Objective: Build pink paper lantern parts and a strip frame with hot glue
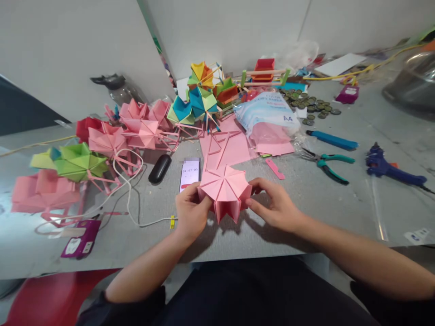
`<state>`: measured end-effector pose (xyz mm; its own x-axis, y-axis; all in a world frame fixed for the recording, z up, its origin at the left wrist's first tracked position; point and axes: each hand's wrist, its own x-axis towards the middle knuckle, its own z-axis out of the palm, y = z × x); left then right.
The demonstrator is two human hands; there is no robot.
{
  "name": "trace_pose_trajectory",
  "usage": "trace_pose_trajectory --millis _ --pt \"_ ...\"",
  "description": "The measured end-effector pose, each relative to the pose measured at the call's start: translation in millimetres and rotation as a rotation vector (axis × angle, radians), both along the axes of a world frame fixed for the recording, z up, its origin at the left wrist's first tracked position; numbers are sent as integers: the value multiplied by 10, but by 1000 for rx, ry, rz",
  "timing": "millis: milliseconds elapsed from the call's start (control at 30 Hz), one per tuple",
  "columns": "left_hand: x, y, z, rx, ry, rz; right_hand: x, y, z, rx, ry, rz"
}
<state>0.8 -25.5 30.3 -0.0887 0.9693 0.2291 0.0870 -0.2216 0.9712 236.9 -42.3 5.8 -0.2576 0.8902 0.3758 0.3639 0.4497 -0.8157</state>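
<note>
A pink folded paper wheel (pixel 224 189) made of several wedge-shaped pockets stands just above the grey table (pixel 340 203), close to its front edge. My left hand (pixel 190 213) grips its left side with thumb and fingers. My right hand (pixel 272 203) pinches its right side. Flat pink paper sheets (pixel 224 145) with thin pink paper sticks on them lie just behind the wheel. A phone (pixel 189 173) showing a timer lies to the left of the wheel.
Finished pink, green and multicoloured paper wheels (pixel 136 127) crowd the back left. A pack of A4 pink paper (pixel 268 117), bottle caps (pixel 312 106), pliers (pixel 326 163), a blue cutter (pixel 333 139) and a blue glue gun (pixel 390 167) lie right. A white cable (pixel 129 199) and black case (pixel 159 168) lie left.
</note>
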Motion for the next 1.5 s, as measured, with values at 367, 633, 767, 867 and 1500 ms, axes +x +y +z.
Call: trace_pose_trajectory --millis 367,633,767,867,1500 --pt "89 -99 -81 123 20 -121 -153 -85 -53 239 209 -32" --pt "85 -128 -154 456 126 -188 -174 -97 -48 252 262 57" --pt "7 -84 -162 563 159 -267 -135 -89 -4 307 239 33" --pt "-88 -1 -177 608 114 -265 -101 -78 56 349 246 22" --pt "-80 126 -178 173 -6 -445 -105 -57 4 103 375 138"
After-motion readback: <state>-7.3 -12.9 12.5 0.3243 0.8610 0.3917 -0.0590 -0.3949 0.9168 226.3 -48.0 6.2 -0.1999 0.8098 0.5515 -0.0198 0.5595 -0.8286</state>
